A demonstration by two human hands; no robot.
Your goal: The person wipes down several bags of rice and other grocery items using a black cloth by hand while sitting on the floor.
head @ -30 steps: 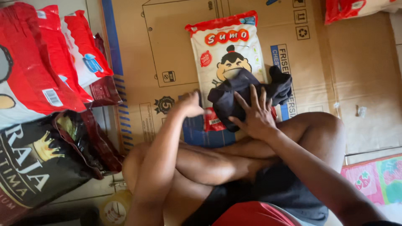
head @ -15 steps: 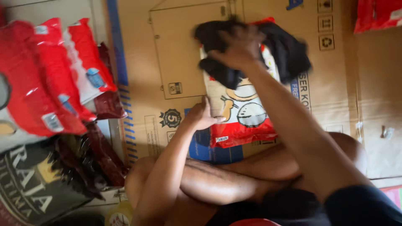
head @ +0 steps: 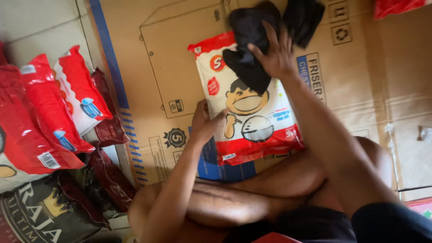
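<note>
A red and white rice bag [head: 252, 112] with a cartoon figure lies on flattened cardboard [head: 157, 58] in front of my crossed legs. My left hand [head: 204, 121] grips the bag's left edge. My right hand [head: 274, 51] presses a black cloth [head: 252, 45] against the bag's top part, fingers spread over it. More of the black cloth [head: 303, 18] bunches beyond the bag's upper right corner.
Several red and white bags [head: 49, 108] and dark maroon packs [head: 105, 130] are stacked at the left. A black bag with a gold crown [head: 40, 211] lies at the lower left. My bare knees [head: 234, 202] fill the lower middle. Another red bag [head: 396, 6] peeks in at top right.
My right hand has carried the black cloth from the bag's lower part up to its top, uncovering the cartoon figure. My left hand stays at the bag's left edge.
</note>
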